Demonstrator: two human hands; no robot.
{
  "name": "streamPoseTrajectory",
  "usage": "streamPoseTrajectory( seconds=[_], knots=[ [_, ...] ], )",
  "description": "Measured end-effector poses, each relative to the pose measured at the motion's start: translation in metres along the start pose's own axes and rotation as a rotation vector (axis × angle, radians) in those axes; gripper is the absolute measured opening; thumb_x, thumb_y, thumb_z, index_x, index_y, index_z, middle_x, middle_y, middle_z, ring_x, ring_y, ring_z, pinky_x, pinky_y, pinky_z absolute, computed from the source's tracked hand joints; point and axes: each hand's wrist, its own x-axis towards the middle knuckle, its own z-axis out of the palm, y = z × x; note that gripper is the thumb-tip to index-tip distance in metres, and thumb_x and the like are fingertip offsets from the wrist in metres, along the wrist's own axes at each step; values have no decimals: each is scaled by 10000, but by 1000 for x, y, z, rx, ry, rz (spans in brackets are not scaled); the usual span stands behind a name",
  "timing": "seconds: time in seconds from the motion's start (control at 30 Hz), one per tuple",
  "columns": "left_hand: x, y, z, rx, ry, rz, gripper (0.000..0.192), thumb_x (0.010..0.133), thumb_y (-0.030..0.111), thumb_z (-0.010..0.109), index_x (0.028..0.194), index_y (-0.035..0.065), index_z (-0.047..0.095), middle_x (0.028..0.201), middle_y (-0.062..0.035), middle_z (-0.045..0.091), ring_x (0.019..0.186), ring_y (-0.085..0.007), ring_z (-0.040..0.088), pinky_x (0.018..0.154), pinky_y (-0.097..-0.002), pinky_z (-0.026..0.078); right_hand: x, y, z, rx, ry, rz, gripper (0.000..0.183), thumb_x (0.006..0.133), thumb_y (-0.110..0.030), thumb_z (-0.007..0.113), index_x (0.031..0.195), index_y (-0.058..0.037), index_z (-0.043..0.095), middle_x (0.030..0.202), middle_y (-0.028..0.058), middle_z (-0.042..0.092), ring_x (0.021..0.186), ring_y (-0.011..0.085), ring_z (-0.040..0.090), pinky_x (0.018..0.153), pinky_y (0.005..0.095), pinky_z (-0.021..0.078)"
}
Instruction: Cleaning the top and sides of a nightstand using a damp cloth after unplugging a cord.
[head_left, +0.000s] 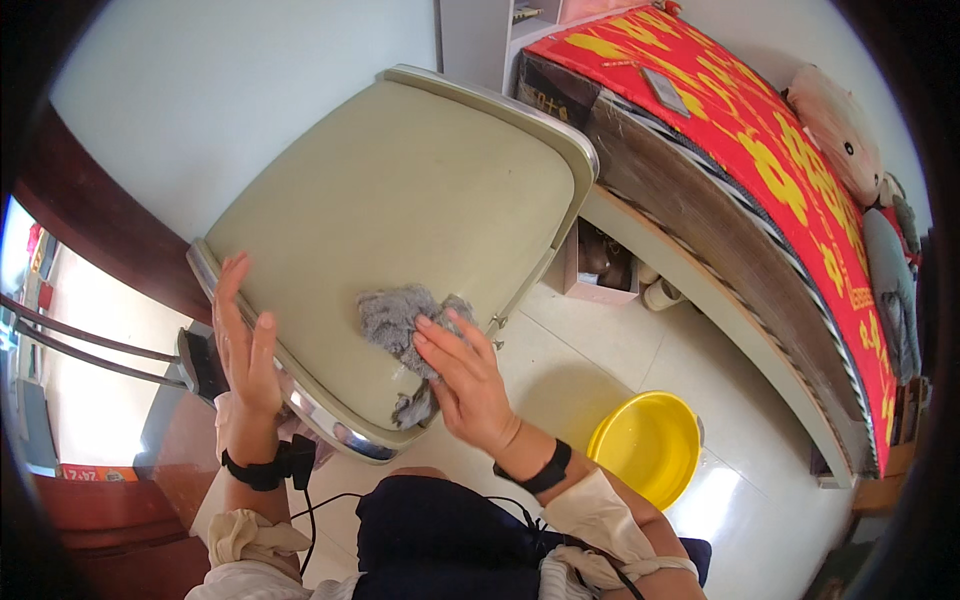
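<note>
A wet-looking grey cloth (401, 322) lies bunched near the lower edge of a large beige panel with metal-trimmed edges (390, 187). My right hand (469, 382) presses on the cloth's right side, fingers over it. My left hand (247, 345) is raised at the panel's lower left rim, fingers spread and nothing in it. Whether that hand touches the rim, I cannot tell. Both wrists wear black straps.
On the floor at the right stands a yellow basin (649, 450). A bed with a red and yellow cover (750, 135) curves along the right, with a box of shoes (604, 262) beneath it. Dark red wooden furniture (112, 517) stands at the lower left.
</note>
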Motion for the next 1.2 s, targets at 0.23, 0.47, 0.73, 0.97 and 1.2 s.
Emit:
streamPoseTrajectory(
  seconds=[0.23,0.47,0.73,0.97,1.2],
  knots=[
    [0,1,4,-63,-43,-6,513,886,223,435,1310,-64,407,1376,-209,406,1308,-338,333,1086,-426,225,93,144,-57,-178,475,67,447,790,96,507,1215,-39,541,1281,128,542,1189,339,480,1028,405,366],
    [-1,-9,0,9,-60,15,509,880,217,443,1300,-69,414,1348,-218,430,1271,-339,378,1073,-416,252,21,75,2,-40,471,83,516,727,128,493,1209,-39,568,1275,167,548,1177,340,499,1037,436,332],
    [0,-7,-4,-15,-103,25,487,869,212,445,1280,-50,431,1338,-218,442,1276,-352,379,1074,-424,257,96,34,-31,-189,161,-177,394,730,-13,574,1118,-63,620,1283,65,552,1169,313,497,1001,407,394],
    [-2,-13,-5,-29,-96,-8,493,875,202,435,1302,-43,413,1372,-206,405,1321,-328,324,1100,-415,208,159,162,-61,-277,122,-50,300,778,6,522,1037,-67,653,1201,92,603,1103,306,535,984,380,412],
    [-1,-9,-1,-110,-129,-17,512,881,206,419,1332,-37,392,1410,-194,369,1359,-299,275,1119,-403,169,98,159,-57,-185,494,67,339,776,94,518,1074,-29,621,1213,113,594,1121,330,524,984,392,402]
  ],
)
